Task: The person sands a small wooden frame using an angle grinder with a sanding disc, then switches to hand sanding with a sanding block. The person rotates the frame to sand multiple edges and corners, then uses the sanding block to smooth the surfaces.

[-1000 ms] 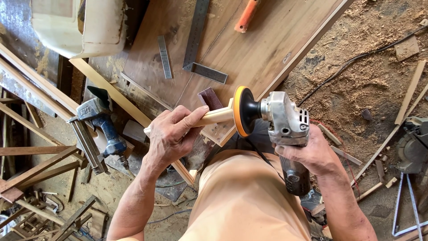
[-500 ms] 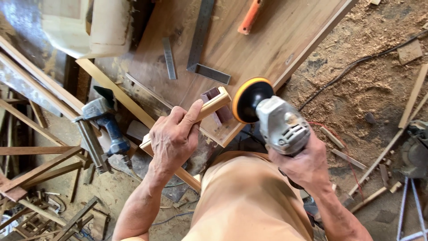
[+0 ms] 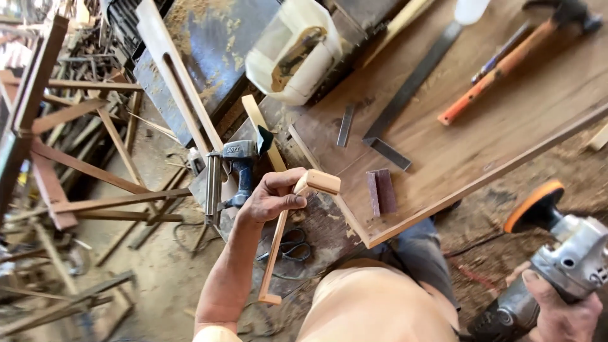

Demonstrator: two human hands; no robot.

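A sawdust-strewn workshop floor lies below a scuffed brown workbench [image 3: 481,152]. Nearest, the right hand [image 3: 560,307] grips a grey metal angle grinder [image 3: 557,263] with an orange-rimmed disc. The left hand [image 3: 272,197] closes around a pale, slim wooden frame piece [image 3: 285,228] at the bench corner. Beyond lie a blue nail gun [image 3: 231,171], a steel square [image 3: 405,95], an orange-handled hammer [image 3: 506,63] and a white tub [image 3: 294,54].
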